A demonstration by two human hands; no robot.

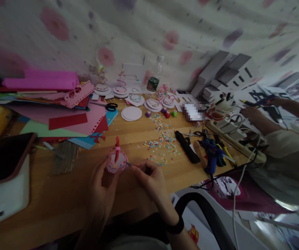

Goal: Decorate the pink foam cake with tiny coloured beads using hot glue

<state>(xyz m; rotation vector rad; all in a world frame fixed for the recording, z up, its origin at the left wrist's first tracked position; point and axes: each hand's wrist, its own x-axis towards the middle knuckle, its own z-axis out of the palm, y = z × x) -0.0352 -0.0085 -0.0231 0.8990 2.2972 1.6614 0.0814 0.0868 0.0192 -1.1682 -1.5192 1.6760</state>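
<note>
The left hand (104, 187) pinches a small pink paper cake (116, 162) by its sides; the right hand (149, 178), fingertips closed, holds a thin tool (129, 164) against its edge. Beyond the grip, a bottle (154, 74) bears a green label, its writing too small to read.

Left fingers (112, 177) hold a small pink ornament (117, 162); right fingers (136, 168), apparently, a thin tool (128, 164).

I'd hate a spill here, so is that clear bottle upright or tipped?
Upright: the bottle stands with its white cap on top.
</note>
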